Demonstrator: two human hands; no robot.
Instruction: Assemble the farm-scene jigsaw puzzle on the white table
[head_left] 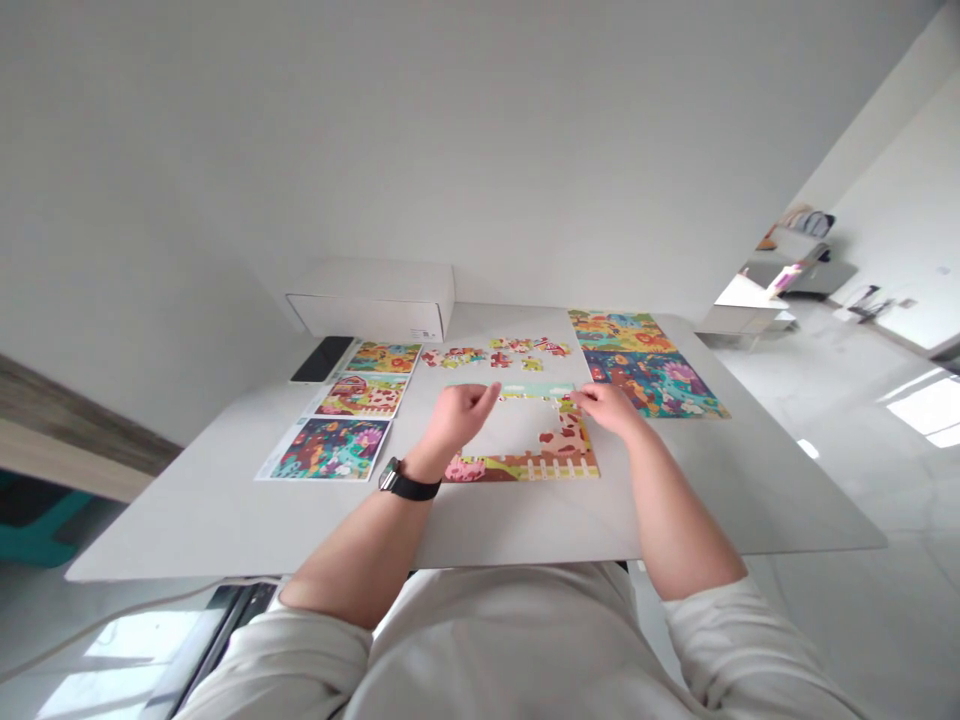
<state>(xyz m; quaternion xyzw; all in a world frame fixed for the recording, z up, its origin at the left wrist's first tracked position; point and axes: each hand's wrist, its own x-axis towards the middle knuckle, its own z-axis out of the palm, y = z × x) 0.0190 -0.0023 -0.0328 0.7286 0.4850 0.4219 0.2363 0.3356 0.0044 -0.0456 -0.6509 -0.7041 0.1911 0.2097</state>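
A partly joined jigsaw puzzle (559, 468) lies on the table as a border around a bare middle. Its top strip shows sky, its right side a brown-spotted cow, its bottom a fence and a pink pig. My left hand (457, 415) is closed at the border's upper left, thumb tip by the sky strip; its other fingers are curled and what they hold is hidden. At the upper right corner, my right hand (606, 406) pinches a puzzle piece on the border. Loose puzzle pieces (463, 356) lie in a row beyond the border.
Three picture sheets (330, 448) run along the left, a phone (322, 360) beside the farthest. A white box (375, 300) stands behind against the wall. Two finished-looking puzzles (652, 380) lie at the right. The white table (780, 500) ends at a rounded right edge.
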